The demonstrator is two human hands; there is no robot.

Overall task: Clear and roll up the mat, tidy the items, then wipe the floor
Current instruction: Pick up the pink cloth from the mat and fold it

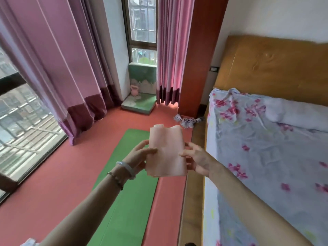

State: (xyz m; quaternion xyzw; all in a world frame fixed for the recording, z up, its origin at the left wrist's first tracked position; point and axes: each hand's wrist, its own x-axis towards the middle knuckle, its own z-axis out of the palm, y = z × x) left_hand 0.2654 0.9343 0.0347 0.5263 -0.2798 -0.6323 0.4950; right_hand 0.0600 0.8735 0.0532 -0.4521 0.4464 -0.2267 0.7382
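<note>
A soft, pale pink folded cloth [166, 151], layered into a roughly rectangular pad with a wavy upper edge, is held up in the air above the far part of a flat, matte green rectangular mat [127, 201]. The left hand [140, 155] pinches the cloth's left edge, thumb across the front and fingers behind; a smooth pale bangle [126, 168] and a thin beaded bracelet sit on that wrist. The right hand [197, 158] holds the right edge, thumb pressed on the front and the other fingers loosely spread behind. The mat lies unrolled on a smooth red floor [62, 174]. Just right of the mat runs the wooden frame of a bed [266, 157] covered in a wrinkled pale sheet with pink flowers. Beyond the mat's far right corner lies a small crumpled white patterned bundle [188, 121]. Beyond the mat's far end stand a worn green cushion [142, 102] and a small pink ceramic jug [134, 90], and left of the mat hang pleated pink curtains [62, 59] with darker hems.
</note>
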